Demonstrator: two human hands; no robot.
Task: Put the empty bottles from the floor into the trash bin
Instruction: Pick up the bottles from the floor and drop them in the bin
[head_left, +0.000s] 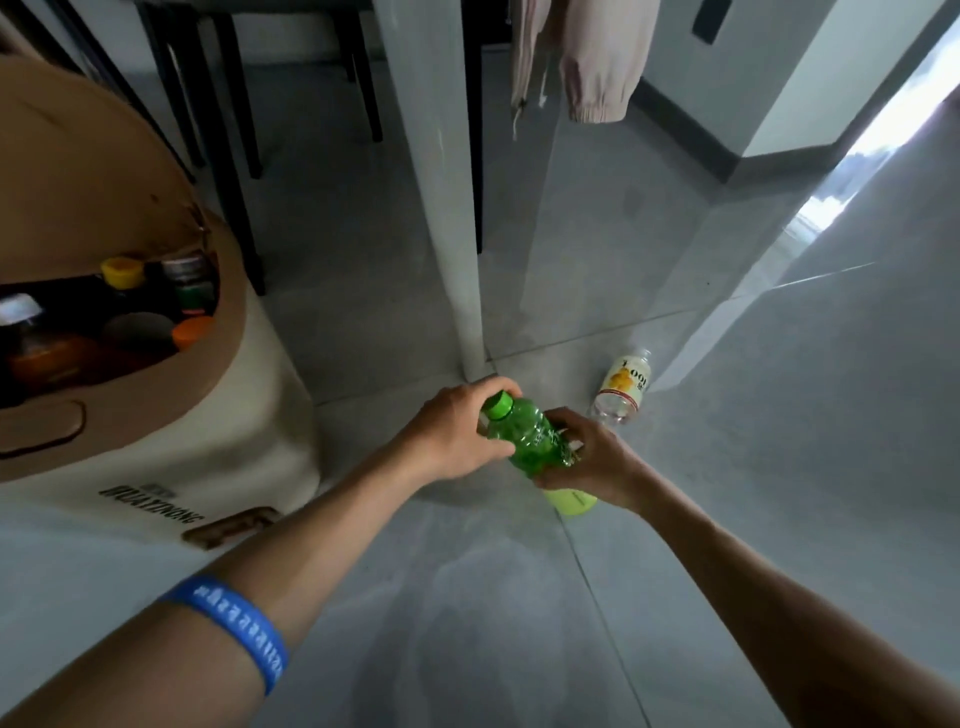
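Note:
A green plastic bottle (527, 439) with a green cap is held above the floor between both hands. My left hand (454, 436) grips its neck end near the cap; my right hand (589, 462) grips its lower end. Beneath my right hand a pale yellow-green bottle (571, 503) shows partly, mostly hidden. A clear bottle with a white and yellow label (623, 387) lies on the floor just beyond my hands. The beige and brown trash bin (228, 415) stands at the left with its lid up, holding several bottles.
A white pillar (441, 182) rises from the floor right behind the hands. Dark chair and table legs (228, 130) stand behind the bin. A pink garment (587, 57) hangs at the top. Glossy grey tile floor (779, 441) stretches to the right.

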